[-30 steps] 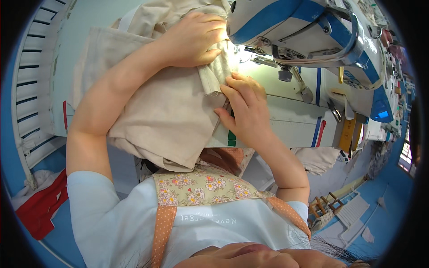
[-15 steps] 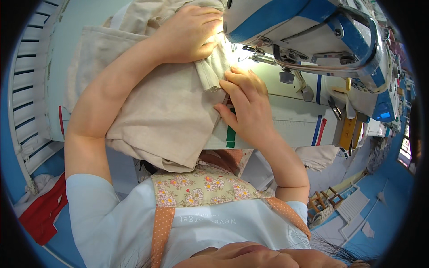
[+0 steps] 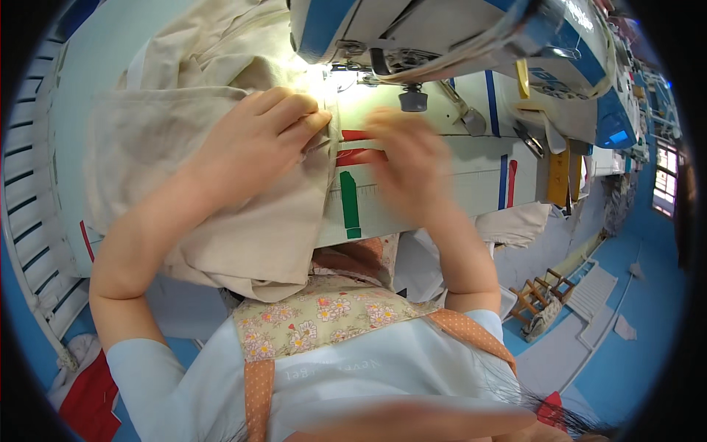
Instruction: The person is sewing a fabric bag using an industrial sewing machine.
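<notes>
We see the beige cloth (image 3: 272, 214) spread in loose folds over the left and centre of the frame, its lower corner hanging over the front edge of the surface and its right edge running up toward the bright light at upper centre. On it lies our left hand (image 3: 269, 136), fingers curled, its grip closed on the cloth near that right edge. Our right hand (image 3: 412, 166) is just right of the cloth, near the middle of the frame; it is blurred, so we cannot tell whether its grip is open or closed, or whether it holds anything.

Between the cloth and the right hand we find red strips (image 3: 359, 157), and below them a green strip (image 3: 349, 202), all on the pale surface (image 3: 475, 173). Farther right on it are a short blue strip (image 3: 503, 180) and a second red one beside it. Across the upper centre and upper right stands a white and blue sewing machine (image 3: 456, 37), with a dark knob (image 3: 413, 99) below its body. A yellow block (image 3: 558, 177) sits at the surface's right end.

Below, at lower centre, we wear a flowered apron (image 3: 317, 317). A white slatted rack (image 3: 29, 221) curves along the left rim, with red fabric (image 3: 88, 401) beneath it at lower left.
</notes>
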### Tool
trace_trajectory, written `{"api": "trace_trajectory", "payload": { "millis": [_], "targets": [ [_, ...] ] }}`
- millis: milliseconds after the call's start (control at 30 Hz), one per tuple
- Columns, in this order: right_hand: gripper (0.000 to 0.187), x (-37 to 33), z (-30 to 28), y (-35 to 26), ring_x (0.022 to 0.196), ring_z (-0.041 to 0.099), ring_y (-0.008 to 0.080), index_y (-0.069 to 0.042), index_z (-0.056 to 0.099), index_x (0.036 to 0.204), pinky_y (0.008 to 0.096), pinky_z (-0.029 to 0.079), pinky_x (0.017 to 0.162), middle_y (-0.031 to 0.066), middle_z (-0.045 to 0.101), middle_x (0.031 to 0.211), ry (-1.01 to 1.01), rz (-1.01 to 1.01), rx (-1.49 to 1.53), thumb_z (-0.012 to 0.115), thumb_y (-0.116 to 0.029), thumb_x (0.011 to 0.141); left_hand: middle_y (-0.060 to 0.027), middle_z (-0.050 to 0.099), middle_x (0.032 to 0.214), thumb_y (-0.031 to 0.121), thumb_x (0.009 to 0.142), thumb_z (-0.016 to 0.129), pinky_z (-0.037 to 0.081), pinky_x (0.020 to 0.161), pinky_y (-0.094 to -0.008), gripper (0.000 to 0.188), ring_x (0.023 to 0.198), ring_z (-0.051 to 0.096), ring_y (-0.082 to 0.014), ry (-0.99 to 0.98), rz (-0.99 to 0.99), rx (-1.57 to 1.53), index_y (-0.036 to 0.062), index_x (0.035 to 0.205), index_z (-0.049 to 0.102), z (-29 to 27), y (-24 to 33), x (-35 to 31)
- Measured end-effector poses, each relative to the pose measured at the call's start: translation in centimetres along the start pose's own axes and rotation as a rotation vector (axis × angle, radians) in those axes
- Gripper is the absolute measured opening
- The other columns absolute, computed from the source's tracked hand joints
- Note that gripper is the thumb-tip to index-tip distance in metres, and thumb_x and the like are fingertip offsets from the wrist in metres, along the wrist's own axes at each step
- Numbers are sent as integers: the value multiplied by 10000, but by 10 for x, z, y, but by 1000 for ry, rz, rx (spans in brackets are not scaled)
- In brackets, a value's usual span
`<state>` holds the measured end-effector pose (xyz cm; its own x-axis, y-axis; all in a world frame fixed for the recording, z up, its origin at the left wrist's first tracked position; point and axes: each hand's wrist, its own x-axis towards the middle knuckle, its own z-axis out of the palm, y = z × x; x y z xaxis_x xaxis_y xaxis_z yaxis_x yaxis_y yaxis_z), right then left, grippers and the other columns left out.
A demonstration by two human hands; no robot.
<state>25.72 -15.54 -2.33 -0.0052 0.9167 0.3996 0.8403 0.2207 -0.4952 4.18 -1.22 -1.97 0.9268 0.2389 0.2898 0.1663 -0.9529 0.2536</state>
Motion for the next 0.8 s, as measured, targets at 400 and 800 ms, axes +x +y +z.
{"api": "trace_trajectory", "payload": {
  "millis": [400,800],
  "targets": [
    [314,-92,-145,151,1103,623,374,-72,693,1199,456,501,977,155,687,1160,-24,373,-995,619,-61,895,-25,575,1127,77,774,736,505,900,-389,447,1091,584,-256,119,-16,-95,128,1211,662,10,-1,-4],
    [276,-54,-92,48,953,666,257,-44,714,1221,362,531,823,128,699,1082,109,343,-364,642,0,958,-20,596,1175,79,793,722,515,912,-373,440,1091,590,-249,146,13,-124,126,1227,663,14,-4,-2]
  ]
}}
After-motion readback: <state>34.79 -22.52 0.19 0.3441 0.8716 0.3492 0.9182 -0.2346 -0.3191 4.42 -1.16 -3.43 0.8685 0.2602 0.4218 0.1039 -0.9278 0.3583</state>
